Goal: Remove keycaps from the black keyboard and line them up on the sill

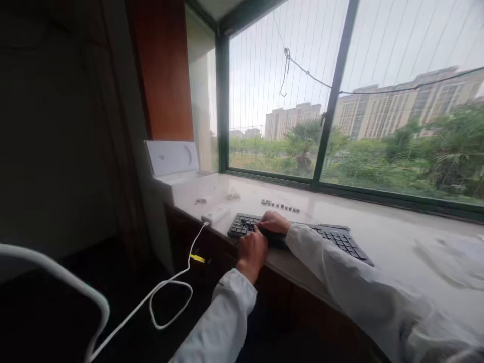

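A black keyboard [340, 241] lies on the white window sill, with some keys gone in its left part. Over that left part both hands meet, their fingertips nearly touching. My left hand [252, 252] comes in from the front edge, closed, with thumb and finger pinched. My right hand [275, 222] reaches across the keyboard from the right, its fingers also pinched together. Whatever sits between the fingertips is too small to make out. Behind the keyboard, loose keycaps [280, 205] lie in a row.
On the sill's left stand a white box [181, 184] with a raised lid and a white power strip [216, 214]. Its white cable [170, 280] hangs down past the edge, carrying a yellow tag [197, 258]. A crumpled clear plastic bag [454, 257] lies right. Windows rise behind.
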Motion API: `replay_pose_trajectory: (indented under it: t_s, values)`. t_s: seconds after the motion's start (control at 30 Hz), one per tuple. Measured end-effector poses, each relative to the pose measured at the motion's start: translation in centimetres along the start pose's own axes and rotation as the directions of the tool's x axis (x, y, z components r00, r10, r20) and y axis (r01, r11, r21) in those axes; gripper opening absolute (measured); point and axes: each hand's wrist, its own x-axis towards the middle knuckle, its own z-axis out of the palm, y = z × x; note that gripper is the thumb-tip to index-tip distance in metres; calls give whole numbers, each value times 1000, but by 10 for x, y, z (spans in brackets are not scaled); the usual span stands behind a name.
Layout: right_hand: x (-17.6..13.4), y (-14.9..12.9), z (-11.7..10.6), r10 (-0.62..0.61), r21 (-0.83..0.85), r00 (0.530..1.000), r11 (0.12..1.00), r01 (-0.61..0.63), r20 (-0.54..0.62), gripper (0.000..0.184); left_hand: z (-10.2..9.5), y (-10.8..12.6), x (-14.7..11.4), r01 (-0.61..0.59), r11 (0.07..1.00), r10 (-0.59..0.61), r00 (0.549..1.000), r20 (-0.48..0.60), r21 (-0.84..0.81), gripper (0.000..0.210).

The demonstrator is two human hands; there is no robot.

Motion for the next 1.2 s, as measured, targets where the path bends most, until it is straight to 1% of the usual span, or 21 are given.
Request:
replay_pose_trajectory:
  t_s: [0.3,0.63,0.97,1.2]
  values:
    - [-5,-5,9,25,-2,999,1000,-25,-31,37,-5,-5,5,10,1000,-10,1000,23,-22,33]
    - [9,-7,3,40,8,998,999,-40,38,30,-5,-6,2,20,1000,-20,1000,17,-21,36]
    - [4,-14,5,65,4,998,998,-65,18,29,-6,-7,4,23,999,-21,999,29,-44,35]
    - [5,-9,3,22,40,998,999,-24,60,29,-7,-7,4,36,998,-34,999,27,-58,35]
